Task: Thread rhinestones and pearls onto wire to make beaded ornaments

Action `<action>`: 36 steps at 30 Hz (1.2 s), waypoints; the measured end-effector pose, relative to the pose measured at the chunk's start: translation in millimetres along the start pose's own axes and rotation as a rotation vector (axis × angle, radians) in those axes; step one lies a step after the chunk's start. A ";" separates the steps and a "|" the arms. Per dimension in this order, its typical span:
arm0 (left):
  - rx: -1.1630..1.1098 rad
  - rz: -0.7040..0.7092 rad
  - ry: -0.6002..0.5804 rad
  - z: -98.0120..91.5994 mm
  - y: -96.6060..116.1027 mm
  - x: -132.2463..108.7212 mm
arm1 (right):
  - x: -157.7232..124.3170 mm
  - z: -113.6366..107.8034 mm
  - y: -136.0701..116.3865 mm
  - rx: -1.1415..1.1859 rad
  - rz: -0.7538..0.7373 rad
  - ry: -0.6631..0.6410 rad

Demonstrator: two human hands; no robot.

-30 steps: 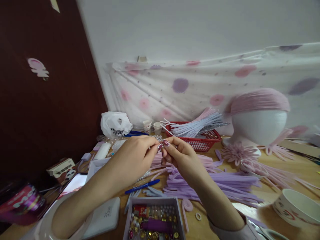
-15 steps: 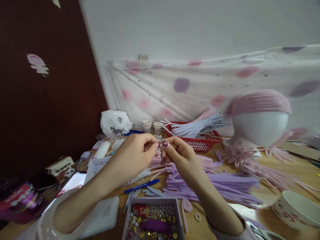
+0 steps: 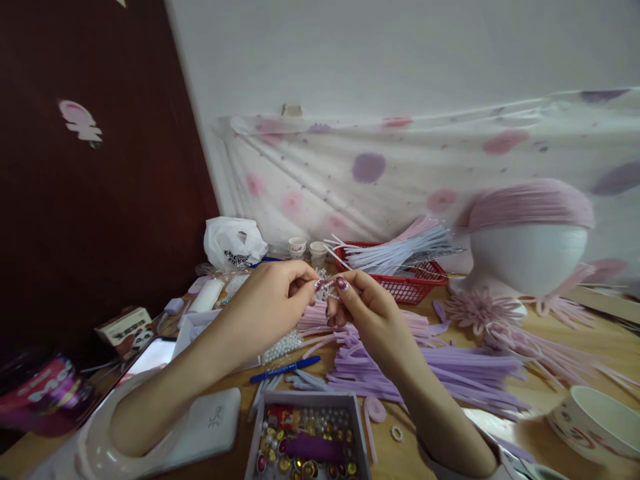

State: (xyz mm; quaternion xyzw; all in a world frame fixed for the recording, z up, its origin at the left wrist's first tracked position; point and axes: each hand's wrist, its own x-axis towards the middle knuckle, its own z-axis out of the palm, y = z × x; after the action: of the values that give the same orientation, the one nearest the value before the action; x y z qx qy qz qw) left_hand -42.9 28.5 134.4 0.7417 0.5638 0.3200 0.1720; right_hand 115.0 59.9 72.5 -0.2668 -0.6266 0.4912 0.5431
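Note:
Between my fingertips, over the middle of the table, is a small string of pearl beads. My left hand pinches its left end between thumb and fingers. At the other end my right hand grips it in a pinch, its remaining fingers curled beneath. Just below lie purple pipe cleaners and pink pipe cleaners. Loose pearl beads lie beside my left forearm. In front of me a box holds beads and gems, and a small pearl ring rests to its right.
Behind my hands stands a red basket of pipe cleaners, with paper cups and a white bag to its left. A white mannequin head stands right. Nearby are a blue pen, a white scale and a bowl.
My fingertips have moved slightly apart, so more of the bead string shows between them. The whole view has shifted slightly.

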 end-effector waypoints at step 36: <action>0.174 0.358 0.032 -3.0 -8.3 -0.8 | -2.5 -3.0 -11.7 0.087 0.099 -0.048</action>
State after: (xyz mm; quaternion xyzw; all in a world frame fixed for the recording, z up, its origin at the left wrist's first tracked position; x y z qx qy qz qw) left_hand -51.0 30.0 131.4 0.8370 0.4510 0.3074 0.0386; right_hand 120.8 54.3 81.8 -0.2617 -0.6037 0.5504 0.5139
